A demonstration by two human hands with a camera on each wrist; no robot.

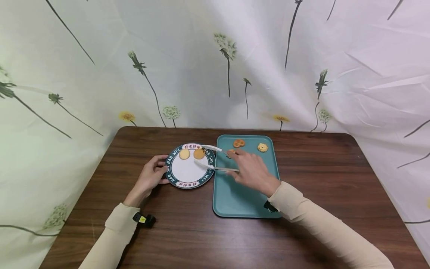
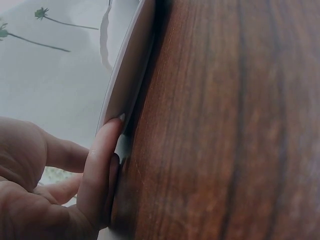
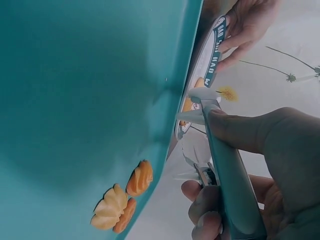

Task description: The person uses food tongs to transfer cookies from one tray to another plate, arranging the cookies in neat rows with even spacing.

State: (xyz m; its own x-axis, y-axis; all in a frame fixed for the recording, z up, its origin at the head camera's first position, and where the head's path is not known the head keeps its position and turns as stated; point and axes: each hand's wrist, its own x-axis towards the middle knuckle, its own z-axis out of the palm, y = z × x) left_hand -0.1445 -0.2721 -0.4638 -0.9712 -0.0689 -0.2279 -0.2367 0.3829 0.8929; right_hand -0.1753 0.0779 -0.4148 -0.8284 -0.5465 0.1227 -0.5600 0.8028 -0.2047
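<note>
My right hand (image 1: pixel 253 172) holds metal tongs (image 3: pixel 227 175) with pale tips, above the tray's left edge. The tongs' arms are spread, and their tips reach over the plate (image 1: pixel 184 173), a white one with a dark patterned rim. Near its back rim lie two round cookies, a pale one (image 1: pixel 184 154) and a browner one (image 1: pixel 199 154); one tong tip is on each side of the browner cookie, with no clear contact. My left hand (image 1: pixel 151 175) holds the plate's left rim, a finger (image 2: pixel 102 165) against its edge.
A teal tray (image 1: pixel 240 203) lies right of the plate. Toward its back are a pretzel-shaped cookie (image 1: pixel 239 143), a ruffled round cookie (image 1: pixel 262 147) and another, partly hidden by my right hand. A patterned cloth (image 1: pixel 198 74) hangs behind the wooden table (image 1: pixel 181 231).
</note>
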